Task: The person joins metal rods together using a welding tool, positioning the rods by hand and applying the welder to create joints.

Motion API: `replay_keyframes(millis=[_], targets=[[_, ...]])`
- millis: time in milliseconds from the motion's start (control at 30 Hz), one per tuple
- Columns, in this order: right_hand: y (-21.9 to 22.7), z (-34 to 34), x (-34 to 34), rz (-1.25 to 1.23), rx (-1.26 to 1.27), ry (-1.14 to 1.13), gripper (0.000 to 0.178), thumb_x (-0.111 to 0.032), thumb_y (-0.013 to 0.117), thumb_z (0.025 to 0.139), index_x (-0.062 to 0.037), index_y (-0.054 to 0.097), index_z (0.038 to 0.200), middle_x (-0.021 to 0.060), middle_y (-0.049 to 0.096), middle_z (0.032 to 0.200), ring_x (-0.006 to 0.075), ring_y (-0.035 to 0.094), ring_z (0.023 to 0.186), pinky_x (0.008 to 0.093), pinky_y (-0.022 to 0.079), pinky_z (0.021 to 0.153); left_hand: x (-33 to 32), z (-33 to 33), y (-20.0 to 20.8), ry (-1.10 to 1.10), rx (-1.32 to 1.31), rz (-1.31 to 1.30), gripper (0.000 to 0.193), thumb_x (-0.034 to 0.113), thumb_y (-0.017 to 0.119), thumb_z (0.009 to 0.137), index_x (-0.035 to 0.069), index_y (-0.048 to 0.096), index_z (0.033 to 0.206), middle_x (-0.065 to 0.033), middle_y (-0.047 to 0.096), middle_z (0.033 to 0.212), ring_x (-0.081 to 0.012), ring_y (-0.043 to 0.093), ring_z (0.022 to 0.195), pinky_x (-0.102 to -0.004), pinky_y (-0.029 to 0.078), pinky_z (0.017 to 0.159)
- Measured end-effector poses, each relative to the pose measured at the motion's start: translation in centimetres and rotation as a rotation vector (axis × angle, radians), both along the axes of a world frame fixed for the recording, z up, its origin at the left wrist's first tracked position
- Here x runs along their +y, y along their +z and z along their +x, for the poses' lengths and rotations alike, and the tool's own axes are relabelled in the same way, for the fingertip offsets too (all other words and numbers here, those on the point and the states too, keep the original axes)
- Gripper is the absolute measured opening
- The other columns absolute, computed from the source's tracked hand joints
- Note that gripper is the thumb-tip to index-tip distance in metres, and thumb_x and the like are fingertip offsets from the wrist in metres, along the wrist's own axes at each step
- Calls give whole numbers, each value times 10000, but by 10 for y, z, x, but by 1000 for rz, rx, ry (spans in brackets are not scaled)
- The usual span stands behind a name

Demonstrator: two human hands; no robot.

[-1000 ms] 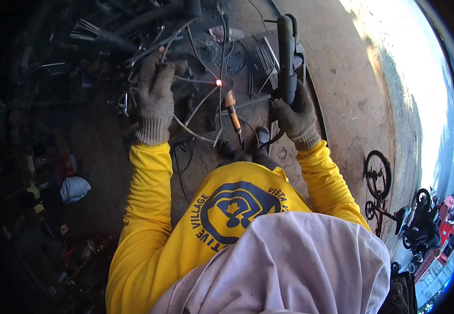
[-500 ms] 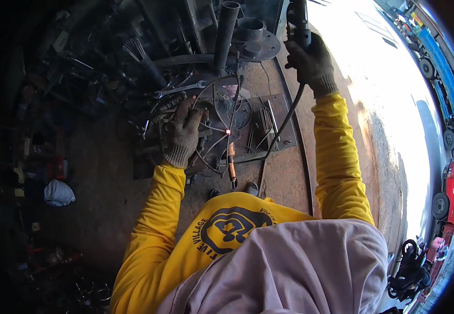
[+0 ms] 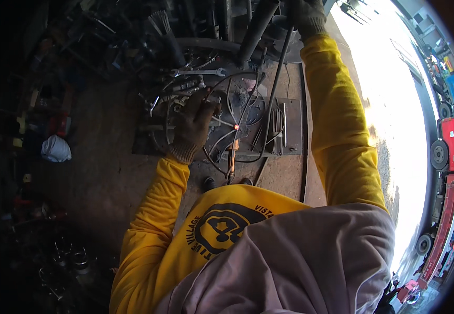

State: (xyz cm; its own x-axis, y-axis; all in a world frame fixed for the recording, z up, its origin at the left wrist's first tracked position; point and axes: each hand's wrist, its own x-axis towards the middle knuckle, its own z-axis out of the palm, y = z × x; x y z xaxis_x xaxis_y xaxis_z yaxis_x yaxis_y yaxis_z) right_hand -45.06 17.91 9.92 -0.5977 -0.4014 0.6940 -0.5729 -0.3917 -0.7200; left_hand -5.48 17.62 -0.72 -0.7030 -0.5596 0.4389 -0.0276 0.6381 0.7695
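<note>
A gloved left hand of mine [image 3: 194, 125] is curled at the left side of a round frame of bent metal rods [image 3: 211, 155]; the exact grip is partly hidden. One rod joint [image 3: 236, 127] glows orange-red near the frame's middle. Just below that glow lies an orange-handled clamp-like tool [image 3: 233, 154]. High up at the picture's top edge is my gloved right hand [image 3: 308, 18], closed round a dark corded tool that is mostly cut off. Its black cable [image 3: 274, 86] hangs down and loops past the frame.
A spanner [image 3: 201, 72] lies beyond the frame. Thin rods [image 3: 277, 128] rest on a metal plate to its right. A leaning steel pipe [image 3: 258, 30] stands behind, beside a container of rods [image 3: 165, 31]. A white bundle [image 3: 56, 148] lies at left; a red truck [image 3: 452, 144] is outside.
My right hand has moved up to the picture's top edge, taking the corded tool mostly out of view. The view has shifted; my left hand stays by the frame and the joint still glows.
</note>
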Motion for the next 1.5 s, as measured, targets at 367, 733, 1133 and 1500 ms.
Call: replay_keyframes(millis=[367, 733, 1133, 1500], targets=[[-82, -14, 0, 135, -19, 170, 424, -189, 722, 945, -32, 545, 1296, 67, 673, 1016, 163, 655, 877, 319, 565, 744, 7, -1, -1, 66, 2, 283, 328, 85, 624, 984, 73, 615, 1311, -81, 722, 1013, -153, 708, 929, -299, 559, 822], [-91, 58, 88, 158, -375, 36, 501, -294, 623, 1024, 43, 538, 1384, 169, 657, 1209, 247, 671, 1059, 348, 551, 914, 9, 1, -2, 68, -8, 86, 305, 106, 642, 977, 66, 610, 1278, -97, 722, 1060, -218, 724, 968, -322, 589, 820], [14, 148, 112, 164, 66, 56, 420, -254, 561, 1047, 69, 596, 1313, 197, 701, 1168, 255, 713, 1017, 392, 568, 936, -8, -25, 7, -9, -7, 96, 308, 189, 647, 933, 31, 638, 1197, -159, 712, 951, -260, 726, 811, -386, 585, 693], [29, 287, -137, 1261, 1416, 403, 343, -226, 597, 1002, -53, 657, 1292, 133, 725, 1157, 242, 707, 1055, 366, 575, 904, -12, -41, 11, -88, -105, 55, 339, 343, 569, 962, 54, 623, 1131, -226, 706, 906, -396, 686, 705, -519, 528, 602]])
